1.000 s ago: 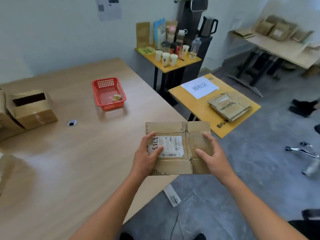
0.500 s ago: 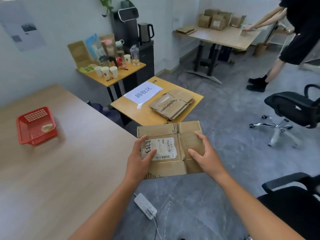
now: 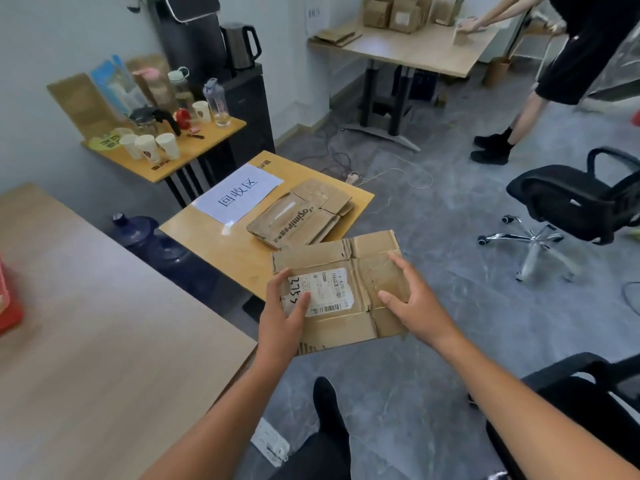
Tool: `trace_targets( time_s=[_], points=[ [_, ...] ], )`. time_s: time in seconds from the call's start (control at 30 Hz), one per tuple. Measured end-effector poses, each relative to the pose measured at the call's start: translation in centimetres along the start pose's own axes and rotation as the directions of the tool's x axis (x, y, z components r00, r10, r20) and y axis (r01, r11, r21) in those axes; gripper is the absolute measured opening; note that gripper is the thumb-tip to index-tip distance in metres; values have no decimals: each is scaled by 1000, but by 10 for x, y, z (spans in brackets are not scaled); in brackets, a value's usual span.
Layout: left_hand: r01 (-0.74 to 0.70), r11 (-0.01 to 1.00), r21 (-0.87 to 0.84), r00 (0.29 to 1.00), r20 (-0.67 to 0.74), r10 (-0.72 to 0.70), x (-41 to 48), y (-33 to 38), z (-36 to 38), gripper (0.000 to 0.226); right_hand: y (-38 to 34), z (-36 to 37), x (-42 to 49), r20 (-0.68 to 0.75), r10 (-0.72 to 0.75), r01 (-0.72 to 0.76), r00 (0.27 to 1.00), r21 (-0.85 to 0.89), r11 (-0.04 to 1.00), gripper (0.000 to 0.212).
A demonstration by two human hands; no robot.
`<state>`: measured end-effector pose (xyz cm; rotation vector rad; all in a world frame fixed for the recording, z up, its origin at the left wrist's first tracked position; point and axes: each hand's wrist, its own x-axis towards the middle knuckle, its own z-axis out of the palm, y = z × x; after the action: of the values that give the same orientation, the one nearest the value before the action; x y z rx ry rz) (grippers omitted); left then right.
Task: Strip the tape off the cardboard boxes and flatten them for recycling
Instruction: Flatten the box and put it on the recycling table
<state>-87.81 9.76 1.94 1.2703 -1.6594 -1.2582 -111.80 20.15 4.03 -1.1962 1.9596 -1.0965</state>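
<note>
Turned from worktable [image 3: 104,323] toward recycling table [image 3: 221,251], gripping flattened box [image 3: 360,271] with left hand [image 3: 282,315] and right hand [image 3: 412,303], nearly delivered

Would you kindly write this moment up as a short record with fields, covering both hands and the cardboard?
Held item: flattened box with a white label
Left hand: grips the box's left edge, thumb on the label
Right hand: holds its right side
Position: in the air, by the near corner of the yellow table
On table: paper sign, stack of flattened boxes
Likely next: probably onto that stack
</note>
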Motion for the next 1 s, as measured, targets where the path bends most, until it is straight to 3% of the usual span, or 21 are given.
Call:
trace_targets(
  time_s=[0.37,0.5,0.73,0.87,1.0],
  points=[
    [135,990,-45,984,-114,-140,159,-20,57,56,3,-1,222,184,-2,47,983,-242,969,74],
    [217,976,2,966,-141,-214,206,-23,62,70,-4,12,292,267,-8,87,964,-285,954,74],
    [333,935,118,914,-284,-290,291,-48,73,66,23,47,414,402,-27,168,915,-322,932,74],
    [457,826,329,858,-409,-312,334,-69,82,66,46,75,480,501,-49,266,864,-373,889,81],
    [624,624,470,779,-442,-446,355,-100,99,74,74,104,521,595,-32,406,803,-506,761,82]
  ],
)
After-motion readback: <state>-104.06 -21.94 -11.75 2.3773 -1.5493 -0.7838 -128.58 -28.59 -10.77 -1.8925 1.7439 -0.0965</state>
